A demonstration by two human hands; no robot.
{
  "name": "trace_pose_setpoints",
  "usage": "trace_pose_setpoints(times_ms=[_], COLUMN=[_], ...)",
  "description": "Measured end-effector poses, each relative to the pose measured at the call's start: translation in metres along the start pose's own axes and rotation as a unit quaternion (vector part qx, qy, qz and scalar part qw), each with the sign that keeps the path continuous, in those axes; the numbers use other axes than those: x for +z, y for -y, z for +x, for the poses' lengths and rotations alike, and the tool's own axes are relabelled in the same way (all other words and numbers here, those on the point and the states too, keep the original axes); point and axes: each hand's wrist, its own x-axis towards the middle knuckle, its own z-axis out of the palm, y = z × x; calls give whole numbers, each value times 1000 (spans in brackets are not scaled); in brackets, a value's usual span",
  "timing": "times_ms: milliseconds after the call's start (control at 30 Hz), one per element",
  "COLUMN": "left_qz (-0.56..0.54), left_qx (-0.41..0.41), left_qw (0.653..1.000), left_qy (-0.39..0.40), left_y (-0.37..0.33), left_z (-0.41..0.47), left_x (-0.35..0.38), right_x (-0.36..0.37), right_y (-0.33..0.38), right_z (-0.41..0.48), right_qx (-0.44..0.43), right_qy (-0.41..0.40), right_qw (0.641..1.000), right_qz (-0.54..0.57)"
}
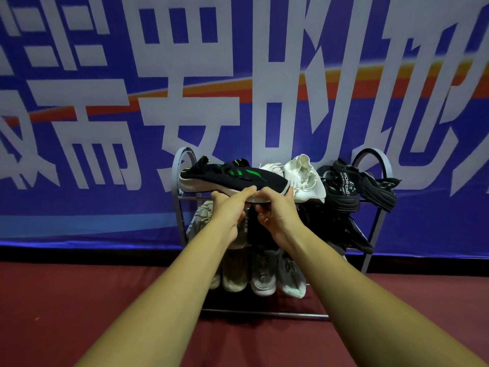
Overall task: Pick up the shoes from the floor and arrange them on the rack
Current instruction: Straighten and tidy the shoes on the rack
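Rack (377,165), grey metal w/ arched ends, stands on a red floor (79,300) against a blue banner (79,154) w/ big white characters. Both bare arms reach fwd from the viewer. The left hand (229,207) and right hand (275,211) meet under a black shoe (232,178) w/ green stripes, each gripping its white sole edge, fingers curled round it. The shoe lies sideways, toe to the right, at the top shelf's left end; can't tell whether it rests on the bars. Just beside it sit white shoes (304,178), then black shoes (344,189). Grey pairs (264,274) fill the lower shelves. Step in hand, prob.: setting this shoe on the top shelf. The next move likely calls for lowering it level, keeping it clear of the white shoes, then letting go.
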Motion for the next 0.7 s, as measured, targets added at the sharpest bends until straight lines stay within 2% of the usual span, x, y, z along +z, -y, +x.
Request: trace_pose_setpoints(times_ms=[133, 300, 400, 533, 700], left_qz=[8, -3, -50, -115, -80], left_qx=[17, 45, 57, 26, 7], left_qw=[999, 999, 997, 993, 996], left_qy=[-28, -23, -16, -1, 31], left_y=[-4, -14, -18, -22, -22], left_z=[6, 10, 12, 4, -5], left_x=[-9, -25, -36, -46, -65], right_x=[-3, -5, 7, 30, 44], right_y=[0, 0, -7, -17, -27], right_z=[2, 10, 7, 5, 2], right_qx=[53, 20, 12, 19, 12], right_qy=[18, 14, 69, 87, 77], right_qw=[998, 999, 994, 990, 991], right_qz=[11, -37, -79, -105, -104])
